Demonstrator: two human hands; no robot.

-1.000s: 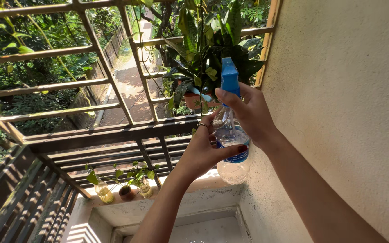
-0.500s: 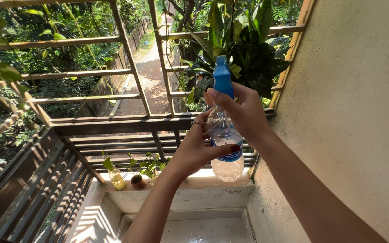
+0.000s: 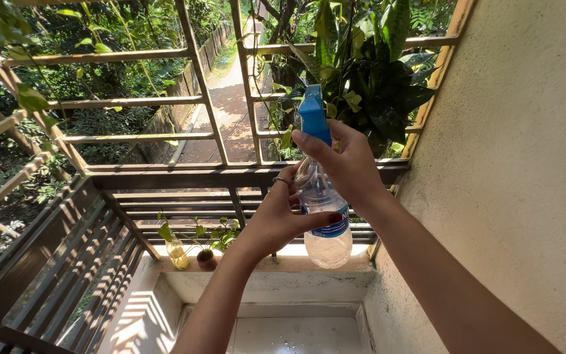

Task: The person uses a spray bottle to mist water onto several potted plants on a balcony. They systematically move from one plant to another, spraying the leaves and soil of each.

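I hold a clear plastic spray bottle [image 3: 325, 239] with a blue trigger head [image 3: 312, 115] up in front of me. My left hand [image 3: 276, 219] wraps around the bottle's body, thumb across its blue label. My right hand [image 3: 345, 160] grips the neck just under the blue head, with a finger over the trigger. The nozzle points away towards a large dark green potted plant [image 3: 368, 72] hanging behind the window grille. The bottle's lower part holds a little water.
A metal window grille [image 3: 198, 98] encloses the balcony ahead and to the left. Small plants in a glass jar [image 3: 178, 252] and a brown pot [image 3: 206, 257] stand on the ledge below. A rough beige wall [image 3: 519, 144] rises on the right. A white basin [image 3: 296, 331] lies beneath.
The view has shifted right and down, so the grille and ledge plants moved across the frame. Both hands keep the same hold on the bottle, now slightly lower left.
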